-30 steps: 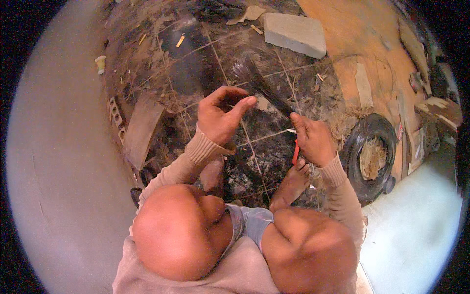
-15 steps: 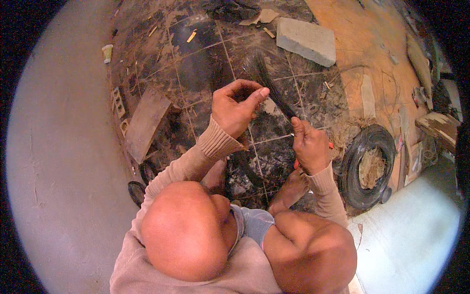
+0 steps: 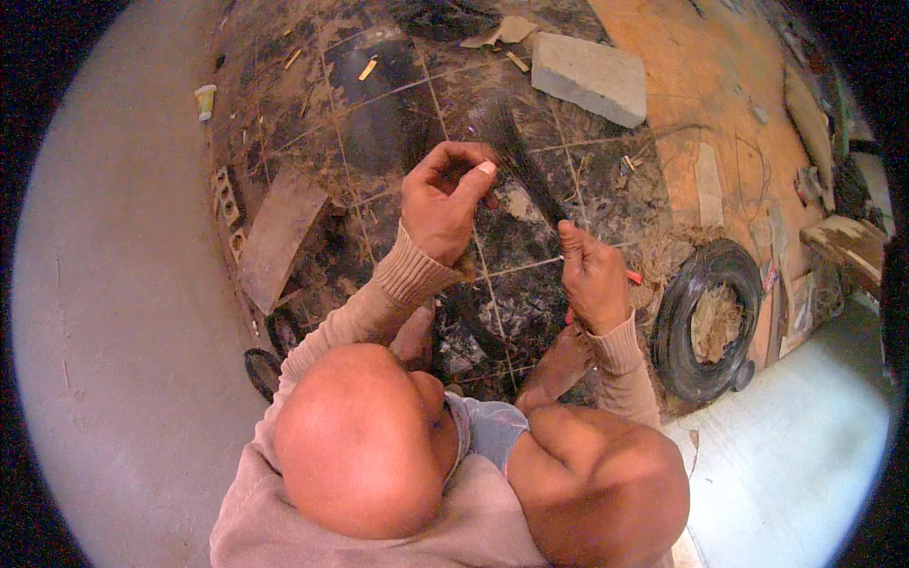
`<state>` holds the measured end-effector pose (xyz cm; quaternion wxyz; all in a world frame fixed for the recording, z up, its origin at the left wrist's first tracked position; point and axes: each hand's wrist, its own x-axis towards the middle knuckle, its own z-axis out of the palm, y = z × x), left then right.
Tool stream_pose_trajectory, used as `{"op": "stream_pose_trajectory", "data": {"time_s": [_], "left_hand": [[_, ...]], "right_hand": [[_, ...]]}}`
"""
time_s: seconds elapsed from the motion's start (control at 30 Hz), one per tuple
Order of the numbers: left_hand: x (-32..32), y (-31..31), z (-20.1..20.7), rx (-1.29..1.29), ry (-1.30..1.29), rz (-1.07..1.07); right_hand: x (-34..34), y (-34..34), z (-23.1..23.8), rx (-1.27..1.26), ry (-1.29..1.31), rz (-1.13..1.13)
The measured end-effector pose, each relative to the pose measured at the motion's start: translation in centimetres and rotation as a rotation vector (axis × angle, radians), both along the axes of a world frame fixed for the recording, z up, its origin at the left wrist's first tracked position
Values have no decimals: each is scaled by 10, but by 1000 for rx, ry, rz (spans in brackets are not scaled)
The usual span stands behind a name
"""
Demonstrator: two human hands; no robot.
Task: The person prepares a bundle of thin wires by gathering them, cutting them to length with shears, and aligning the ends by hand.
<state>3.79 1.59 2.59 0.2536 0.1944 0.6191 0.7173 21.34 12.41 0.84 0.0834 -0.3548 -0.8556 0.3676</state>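
Observation:
My right hand (image 3: 597,284) is closed around the lower end of a bundle of thin black strands (image 3: 536,186), which fan out away from me at the far end. Red handle parts of a tool (image 3: 635,277) stick out beside that same palm; its kind is hidden. To the left of the bundle is my left hand (image 3: 443,201), thumb and forefinger pinched together near the spread strands. Whatever lies between those fingertips is too fine to make out. Both hands are in the air above the floor, between my bent knees.
Right of my right hand lies a thick black coil (image 3: 674,331) with pale fibres inside. A grey block (image 3: 589,79) rests at the far right beside an orange-brown board (image 3: 705,114). On the left are a wooden plank (image 3: 282,239) and a small cup (image 3: 205,102). Dark, dirty tiles (image 3: 379,123) cover the floor.
My left hand has shifted slightly left and away from me, off the strands' edge. My right hand has moved a little left and still grips the bundle.

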Motion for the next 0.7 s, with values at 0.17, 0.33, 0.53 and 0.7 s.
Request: {"op": "stream_pose_trajectory", "data": {"time_s": [0.17,0.33,0.53,0.7], "left_hand": [[1,-8,10,49,-58,-115],[-7,-9,16,56,105,-128],[-16,1,10,151,31,47],[-14,-1,20,83,64,84]], "right_hand": [[-2,1,3,-99,-6,-45],[0,0,7,-275,-114,-78],[1,-7,8,-418,-26,33],[2,-13,2,-326,32,54]]}}
